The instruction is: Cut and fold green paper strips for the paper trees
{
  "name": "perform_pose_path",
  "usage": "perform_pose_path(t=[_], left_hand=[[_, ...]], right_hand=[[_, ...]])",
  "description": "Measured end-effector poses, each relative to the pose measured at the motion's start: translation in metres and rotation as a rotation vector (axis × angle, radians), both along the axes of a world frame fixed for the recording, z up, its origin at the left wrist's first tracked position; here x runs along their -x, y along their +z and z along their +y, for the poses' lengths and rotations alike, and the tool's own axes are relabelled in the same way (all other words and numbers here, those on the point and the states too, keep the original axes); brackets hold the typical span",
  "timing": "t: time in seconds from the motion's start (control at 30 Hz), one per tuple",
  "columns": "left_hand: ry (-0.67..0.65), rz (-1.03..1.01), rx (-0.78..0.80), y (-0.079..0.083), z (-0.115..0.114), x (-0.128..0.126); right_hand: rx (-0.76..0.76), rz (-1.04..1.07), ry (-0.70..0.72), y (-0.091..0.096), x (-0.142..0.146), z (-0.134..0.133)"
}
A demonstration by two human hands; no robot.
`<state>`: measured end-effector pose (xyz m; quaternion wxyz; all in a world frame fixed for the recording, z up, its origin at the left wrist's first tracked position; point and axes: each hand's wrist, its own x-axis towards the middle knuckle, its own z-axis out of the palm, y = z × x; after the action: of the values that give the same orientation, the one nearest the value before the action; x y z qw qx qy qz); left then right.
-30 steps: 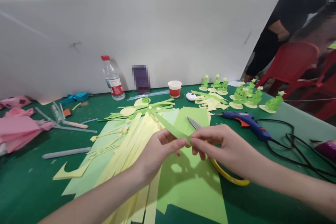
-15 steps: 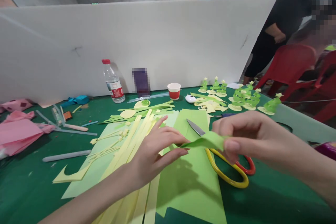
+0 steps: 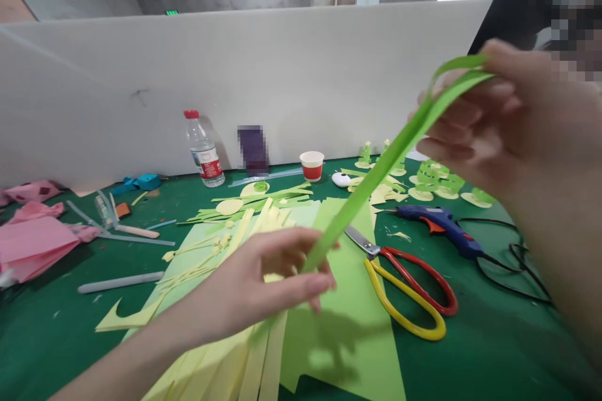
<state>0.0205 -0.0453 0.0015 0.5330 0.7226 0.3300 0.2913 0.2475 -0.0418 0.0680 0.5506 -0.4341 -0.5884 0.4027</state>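
A long green paper strip (image 3: 380,168) slants across the middle of the view. My right hand (image 3: 512,106), raised at the upper right and partly blurred, pinches the strip's upper end, where it bends over in a loop. Lower down, the strip runs between the thumb and fingers of my left hand (image 3: 282,276), which is closed round it. Beneath lie green paper sheets (image 3: 348,326) and a bundle of pale yellow paper strips (image 3: 235,351). Scissors (image 3: 374,252) with one red and one yellow handle rest partly on the green paper, just right of my left hand.
A blue glue gun (image 3: 439,225) with a black cord lies at the right. Behind stand small green paper trees (image 3: 426,182), a paper cup (image 3: 311,166) and a water bottle (image 3: 205,153). Pink paper pieces (image 3: 37,235) lie at the left. A white panel (image 3: 141,62) borders the table's back.
My right hand has risen up and to the right, drawing the strip out long and straight from a short twisted piece. My left hand has shifted slightly. The glue gun now shows.
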Motion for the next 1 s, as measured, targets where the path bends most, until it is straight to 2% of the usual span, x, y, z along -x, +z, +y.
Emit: perform_pose_path(t=[0.07, 0.1, 0.13, 0.23, 0.3, 0.4, 0.5, 0.6, 0.83, 0.93, 1.0], left_hand=[[-0.192, -0.056, 0.246, -0.002, 0.000, -0.001], [-0.222, -0.071, 0.292, -0.004, 0.000, -0.002], [-0.204, -0.074, 0.296, -0.008, 0.002, -0.004], [-0.039, -0.059, 0.261, -0.025, 0.011, -0.011], [0.046, -0.072, 0.290, -0.035, 0.017, -0.015], [0.095, -0.142, 0.345, -0.043, 0.023, -0.017], [0.122, -0.148, 0.363, -0.043, 0.023, -0.018], [0.147, -0.104, 0.362, -0.041, 0.021, -0.019], [0.227, -0.096, 0.355, -0.048, 0.022, -0.021], [0.254, -0.065, 0.290, -0.047, 0.018, -0.023], [0.214, 0.023, 0.229, -0.045, 0.009, -0.025]], right_hand=[[0.137, 0.114, 0.208, -0.005, 0.003, 0.015], [0.227, 0.113, 0.313, -0.011, 0.006, 0.023], [0.323, 0.064, 0.396, -0.020, 0.009, 0.030], [0.574, -0.056, 0.623, -0.051, 0.022, 0.047], [0.661, -0.108, 0.712, -0.068, 0.030, 0.053], [0.704, -0.147, 0.775, -0.081, 0.035, 0.055], [0.686, -0.167, 0.780, -0.086, 0.035, 0.057], [0.618, -0.192, 0.725, -0.089, 0.034, 0.059], [0.390, -0.305, 0.436, -0.094, 0.048, 0.040], [0.335, -0.281, 0.339, -0.095, 0.050, 0.036], [0.320, -0.234, 0.259, -0.098, 0.046, 0.042]])
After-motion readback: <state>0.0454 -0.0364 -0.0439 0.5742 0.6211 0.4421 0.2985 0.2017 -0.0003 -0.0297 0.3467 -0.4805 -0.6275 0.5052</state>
